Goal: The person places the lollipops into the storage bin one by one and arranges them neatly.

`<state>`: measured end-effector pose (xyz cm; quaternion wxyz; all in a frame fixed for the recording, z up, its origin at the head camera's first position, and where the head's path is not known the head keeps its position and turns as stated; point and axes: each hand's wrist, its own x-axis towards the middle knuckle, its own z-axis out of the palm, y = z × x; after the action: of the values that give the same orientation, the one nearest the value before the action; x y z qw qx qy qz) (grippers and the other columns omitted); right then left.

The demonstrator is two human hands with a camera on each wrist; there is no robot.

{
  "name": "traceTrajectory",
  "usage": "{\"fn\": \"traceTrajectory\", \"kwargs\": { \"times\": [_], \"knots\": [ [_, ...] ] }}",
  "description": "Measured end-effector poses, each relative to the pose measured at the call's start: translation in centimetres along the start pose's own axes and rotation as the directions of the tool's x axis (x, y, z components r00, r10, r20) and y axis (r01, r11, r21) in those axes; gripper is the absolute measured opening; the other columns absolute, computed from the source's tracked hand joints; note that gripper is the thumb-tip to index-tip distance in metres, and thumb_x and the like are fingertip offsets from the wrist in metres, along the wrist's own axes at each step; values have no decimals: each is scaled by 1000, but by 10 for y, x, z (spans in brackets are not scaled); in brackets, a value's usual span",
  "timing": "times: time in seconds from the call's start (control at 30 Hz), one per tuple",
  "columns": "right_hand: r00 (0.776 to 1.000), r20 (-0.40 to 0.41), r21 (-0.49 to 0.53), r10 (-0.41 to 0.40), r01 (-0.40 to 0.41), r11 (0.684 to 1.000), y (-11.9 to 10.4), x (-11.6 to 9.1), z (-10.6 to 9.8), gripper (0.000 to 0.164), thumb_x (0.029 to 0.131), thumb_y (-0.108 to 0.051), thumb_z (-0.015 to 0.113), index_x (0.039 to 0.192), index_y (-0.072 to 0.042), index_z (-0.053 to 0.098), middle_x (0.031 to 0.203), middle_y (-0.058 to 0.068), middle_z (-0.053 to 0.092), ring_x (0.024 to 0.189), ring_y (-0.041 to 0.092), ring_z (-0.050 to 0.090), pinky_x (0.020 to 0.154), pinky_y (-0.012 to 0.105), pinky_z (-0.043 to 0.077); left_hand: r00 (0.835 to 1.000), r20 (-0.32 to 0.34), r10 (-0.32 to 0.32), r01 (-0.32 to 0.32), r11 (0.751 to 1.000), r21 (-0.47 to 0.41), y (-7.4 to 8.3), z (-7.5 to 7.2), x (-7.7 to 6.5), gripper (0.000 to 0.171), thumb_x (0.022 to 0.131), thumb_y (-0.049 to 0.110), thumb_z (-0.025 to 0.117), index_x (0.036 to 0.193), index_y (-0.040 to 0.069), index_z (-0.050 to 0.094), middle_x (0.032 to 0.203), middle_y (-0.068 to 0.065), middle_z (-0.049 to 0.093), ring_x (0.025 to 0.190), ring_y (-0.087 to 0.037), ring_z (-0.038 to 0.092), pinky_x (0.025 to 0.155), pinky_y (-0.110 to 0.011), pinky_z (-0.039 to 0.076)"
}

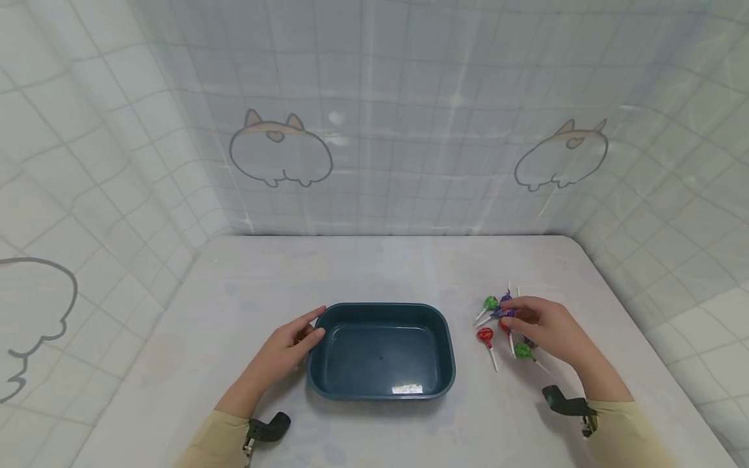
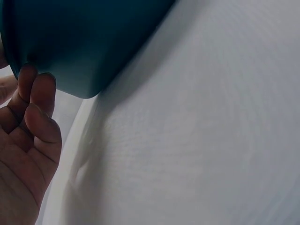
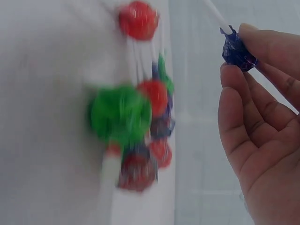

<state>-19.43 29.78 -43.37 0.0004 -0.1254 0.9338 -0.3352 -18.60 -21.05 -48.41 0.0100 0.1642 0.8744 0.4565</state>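
A dark teal plastic basin (image 1: 380, 348) stands in front of me with nothing inside. At its left end my left hand (image 1: 283, 350) grips the rim, thumb on top and fingers against the outer wall (image 2: 70, 65). To the right, my right hand (image 1: 550, 328) pinches a lollipop in dark blue-purple wrapping (image 3: 238, 51) by its candy head, between thumb and fingertips. Its white stick points away from the palm in the right wrist view. Beneath and around that hand lie several wrapped lollipops, among them a red one (image 1: 485, 335) and a green one (image 1: 523, 351).
The white tabletop (image 1: 363, 270) carries the basin and the lollipop pile. Pale tiled-pattern sheets (image 1: 386, 130) with cartoon outlines rise behind it and along both sides. Another green lollipop (image 1: 490, 303) lies at the pile's far left.
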Motion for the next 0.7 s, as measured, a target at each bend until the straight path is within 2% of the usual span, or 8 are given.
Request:
{"fn": "traceTrajectory", "kwargs": {
  "times": [0.23,0.37,0.57,0.7],
  "knots": [
    [998,4,71,-59,58,996,-18,9,13,28,89,-27,76,114,-16,71,99,-4,68,87,16,65,69,28,55,1000,-7,9,-9,1000,-4,-2,1,1,52,99,42,59,146,21,51,79,3,55,63,-13,49,55,-28,43],
    [997,37,118,-63,58,991,-28,16,18,31,88,-34,77,113,-18,71,102,-6,69,91,13,67,76,27,54,1000,-5,16,-16,1000,-5,-2,2,1,52,99,43,58,146,21,51,78,4,56,61,-13,49,54,-28,43],
    [994,98,234,-43,19,972,-48,26,26,33,87,-36,77,113,-18,70,105,-2,70,94,13,68,78,28,55,1000,2,7,-7,1000,-6,-3,2,2,54,99,44,58,147,20,50,77,3,56,61,-13,49,53,-28,44],
    [992,102,284,-79,47,958,-61,31,32,34,87,-35,77,116,-19,70,108,-2,70,96,14,68,79,28,54,1000,0,-10,10,1000,-7,-2,1,3,55,99,44,59,147,18,50,77,3,55,62,-13,49,54,-27,43]
  ]
}}
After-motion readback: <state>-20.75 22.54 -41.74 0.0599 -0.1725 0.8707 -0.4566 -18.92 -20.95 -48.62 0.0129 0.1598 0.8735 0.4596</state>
